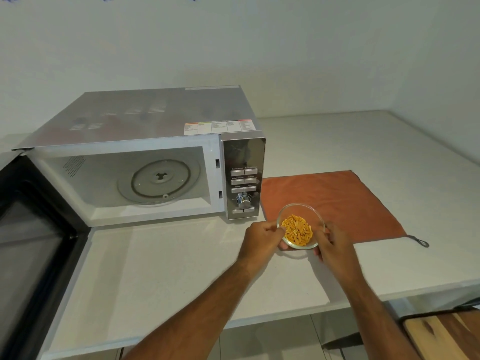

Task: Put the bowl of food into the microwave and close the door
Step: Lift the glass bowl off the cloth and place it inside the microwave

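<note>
1. Your left hand and right hand both curl around the glass bowl, fingers closed on its rim and sides, so the bowl sits between them, just at the near corner of the orange cloth.
2. Judging by the shadow beneath, the bowl looks barely off the bench, though you cannot be sure.
3. Its food (short orange sticks) lies in a loose heap, so keep the rim level.
4. From your hands, the microwave cavity lies to the left and farther back, past the control panel.
5. Your left hand is nearer the opening; the turntable is bare.
6. The door stands swung wide on the left, to be closed after.
</note>
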The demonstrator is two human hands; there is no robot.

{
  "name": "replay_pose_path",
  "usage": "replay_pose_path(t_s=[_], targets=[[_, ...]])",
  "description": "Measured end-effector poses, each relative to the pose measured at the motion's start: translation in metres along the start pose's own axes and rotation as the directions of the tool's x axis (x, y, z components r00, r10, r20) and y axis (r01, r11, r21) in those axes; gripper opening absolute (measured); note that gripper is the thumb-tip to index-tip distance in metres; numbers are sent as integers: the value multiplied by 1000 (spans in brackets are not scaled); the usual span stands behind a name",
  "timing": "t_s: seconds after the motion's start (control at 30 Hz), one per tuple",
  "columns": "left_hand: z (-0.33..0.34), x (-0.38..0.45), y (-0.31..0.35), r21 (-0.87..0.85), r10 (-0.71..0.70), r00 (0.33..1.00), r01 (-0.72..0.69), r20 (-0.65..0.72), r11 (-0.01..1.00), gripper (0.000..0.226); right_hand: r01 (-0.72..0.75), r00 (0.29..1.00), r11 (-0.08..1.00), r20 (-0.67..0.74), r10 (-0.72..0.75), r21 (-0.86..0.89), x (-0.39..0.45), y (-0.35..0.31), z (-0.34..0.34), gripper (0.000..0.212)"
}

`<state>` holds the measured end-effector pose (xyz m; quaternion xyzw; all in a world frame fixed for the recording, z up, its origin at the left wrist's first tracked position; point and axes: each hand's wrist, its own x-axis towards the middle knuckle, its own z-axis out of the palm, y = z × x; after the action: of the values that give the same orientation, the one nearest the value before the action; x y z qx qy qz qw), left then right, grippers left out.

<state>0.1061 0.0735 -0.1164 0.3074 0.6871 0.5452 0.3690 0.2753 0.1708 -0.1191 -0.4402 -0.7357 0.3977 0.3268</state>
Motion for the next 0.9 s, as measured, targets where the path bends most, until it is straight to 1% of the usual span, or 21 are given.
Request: replay_pose_path(t_s=[0.03,0.1,0.17,0.23,0.3,0.4,0.5,0.67,0.8,0.9], targets=[[-3,-5,-3,15,13,999,-12,-33,1000,23,8,1000,1000,9,-8,-1,-2,-1,1,24],[-13,-14,-11,50,16,995,-11,-99,999,37,17,999,1000,31,-17,2,-8,-7,7,23],[-26,-20,-19,32,0,992,4,-123,999,42,24,997,1000,67,-24,5,-14,-16,15,16],[-42,-26,-27,-39,-21,989,16,-145,999,36,27,992,1000,125,-28,10,-19,-25,26,11],[-59,-32,-33,-65,-36,983,24,-178,998,27,33,983,999,182,-35,16,-24,-35,39,14],[-82,-42,-37,-75,-46,970,29,-237,997,23,40,968,998,246,-51,50,-30,-48,58,19],[-107,-50,-35,-80,-51,946,26,-321,996,24,26,956,995,289,-54,100,-35,-61,80,23],[-144,-58,-33,-104,-50,914,8,-403,995,31,-5,933,986,355,-55,166,-36,-81,113,23],[-175,-61,-31,-101,-45,883,-3,-467,995,28,-21,915,981,400,-59,193,-33,-99,142,20],[-195,-62,-25,-69,-35,852,-1,-523,998,24,-3,896,979,435,-88,205,-29,-115,161,16]])
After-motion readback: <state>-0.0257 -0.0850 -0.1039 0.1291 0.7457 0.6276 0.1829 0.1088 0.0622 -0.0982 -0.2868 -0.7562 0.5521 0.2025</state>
